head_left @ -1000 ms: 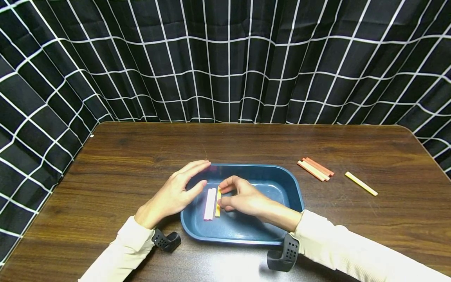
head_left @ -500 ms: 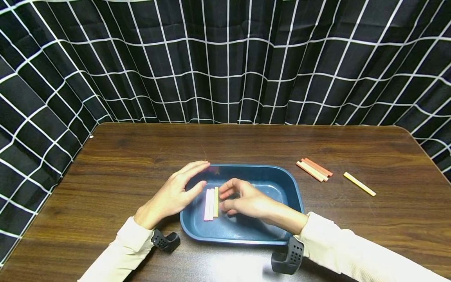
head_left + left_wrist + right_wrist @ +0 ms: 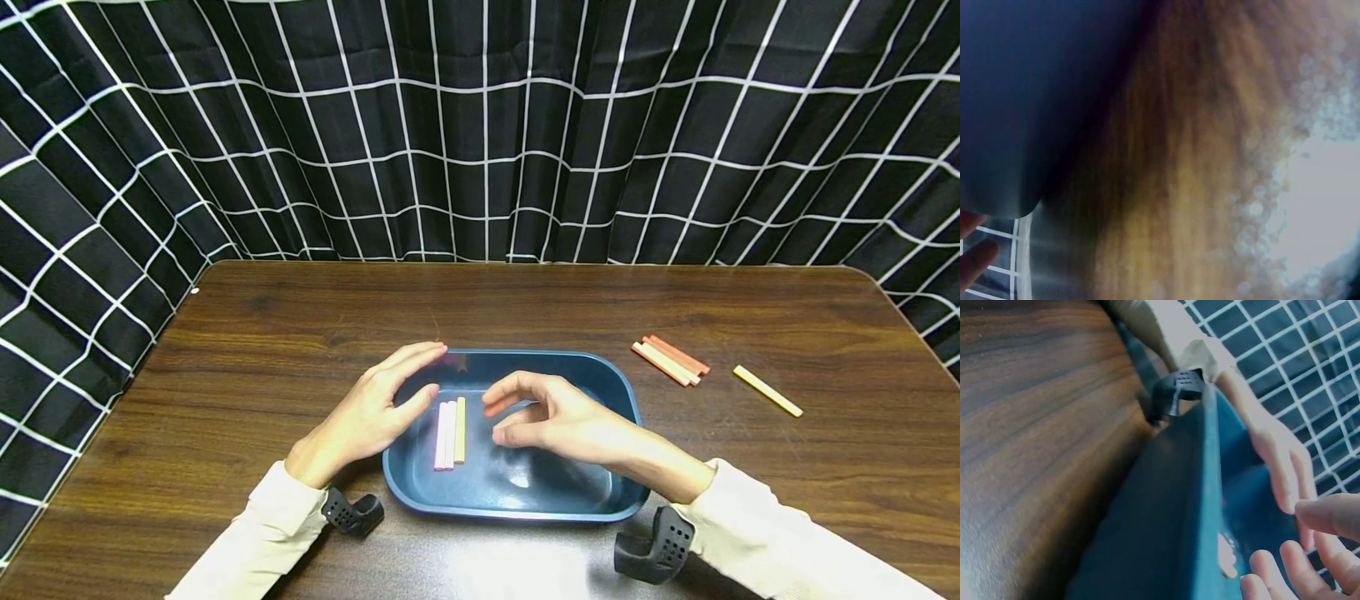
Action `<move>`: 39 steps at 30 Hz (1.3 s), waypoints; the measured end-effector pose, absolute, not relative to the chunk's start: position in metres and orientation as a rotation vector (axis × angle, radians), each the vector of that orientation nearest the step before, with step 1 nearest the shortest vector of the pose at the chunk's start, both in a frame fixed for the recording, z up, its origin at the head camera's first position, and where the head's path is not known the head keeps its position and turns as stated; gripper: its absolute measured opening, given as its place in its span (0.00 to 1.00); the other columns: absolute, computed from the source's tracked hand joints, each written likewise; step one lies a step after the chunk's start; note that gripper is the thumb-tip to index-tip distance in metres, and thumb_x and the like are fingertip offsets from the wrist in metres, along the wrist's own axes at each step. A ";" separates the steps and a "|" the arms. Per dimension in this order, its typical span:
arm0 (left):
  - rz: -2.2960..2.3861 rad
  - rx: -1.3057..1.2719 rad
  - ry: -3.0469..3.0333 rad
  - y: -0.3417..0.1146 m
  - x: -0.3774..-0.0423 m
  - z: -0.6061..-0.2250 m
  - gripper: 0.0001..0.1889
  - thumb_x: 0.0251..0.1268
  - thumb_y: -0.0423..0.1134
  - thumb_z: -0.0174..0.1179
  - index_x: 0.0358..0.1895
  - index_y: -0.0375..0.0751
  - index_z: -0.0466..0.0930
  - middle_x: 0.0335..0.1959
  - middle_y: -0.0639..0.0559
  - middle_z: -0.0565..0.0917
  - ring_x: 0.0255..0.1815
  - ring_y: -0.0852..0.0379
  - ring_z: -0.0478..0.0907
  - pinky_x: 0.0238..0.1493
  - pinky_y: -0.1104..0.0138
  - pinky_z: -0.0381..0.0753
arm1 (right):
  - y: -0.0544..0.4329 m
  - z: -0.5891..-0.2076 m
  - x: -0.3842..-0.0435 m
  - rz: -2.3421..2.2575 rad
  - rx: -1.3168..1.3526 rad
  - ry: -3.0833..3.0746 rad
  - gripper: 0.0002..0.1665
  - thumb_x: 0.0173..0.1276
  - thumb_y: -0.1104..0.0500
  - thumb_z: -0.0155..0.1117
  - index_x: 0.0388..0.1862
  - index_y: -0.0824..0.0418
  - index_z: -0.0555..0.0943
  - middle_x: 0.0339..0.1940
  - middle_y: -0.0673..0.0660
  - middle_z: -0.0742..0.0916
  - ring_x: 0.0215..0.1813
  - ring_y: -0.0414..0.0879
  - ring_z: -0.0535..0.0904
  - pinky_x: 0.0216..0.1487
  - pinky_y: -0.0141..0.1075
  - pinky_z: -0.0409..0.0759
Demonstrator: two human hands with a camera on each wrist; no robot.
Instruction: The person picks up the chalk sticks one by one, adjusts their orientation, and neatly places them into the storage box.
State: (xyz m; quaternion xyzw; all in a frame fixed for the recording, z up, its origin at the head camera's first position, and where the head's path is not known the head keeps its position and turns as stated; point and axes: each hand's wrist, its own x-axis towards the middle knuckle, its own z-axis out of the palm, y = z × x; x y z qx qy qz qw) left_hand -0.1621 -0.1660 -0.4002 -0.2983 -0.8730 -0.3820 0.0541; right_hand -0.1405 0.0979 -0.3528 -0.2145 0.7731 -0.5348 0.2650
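Inside a blue plastic tub (image 3: 517,513) two pale pink chalk sticks (image 3: 445,437) lie side by side, with a yellow chalk stick (image 3: 460,429) right beside them. My left hand (image 3: 372,410) rests at the tub's left end, fingers extended along the rim and thumb over the inside. My right hand (image 3: 562,421) hovers over the tub to the right of the yellow stick, fingers loosely bent, thumb apart, holding nothing. The right wrist view shows its fingers (image 3: 1302,562) spread above the tub, with the left hand beyond.
Right of the tub, several orange and peach chalk sticks (image 3: 670,361) lie bunched on the wooden table (image 3: 300,308). Farther right lies a single yellow stick (image 3: 767,391). A black curtain (image 3: 487,125) with a white grid hangs behind the table.
The right hand has let go of the yellow chalk stick beside the pink ones and moved up and right, away from it. The left hand has stayed at the tub's rim.
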 end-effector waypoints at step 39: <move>-1.156 -0.895 -2.660 -0.166 -0.161 -0.398 0.25 0.69 0.38 0.59 0.68 0.39 0.73 0.69 0.43 0.74 0.72 0.48 0.70 0.74 0.52 0.67 | 0.203 -0.338 -0.141 -1.609 -0.548 2.350 0.22 0.70 0.65 0.63 0.61 0.60 0.73 0.53 0.46 0.87 0.53 0.36 0.85 0.50 0.26 0.83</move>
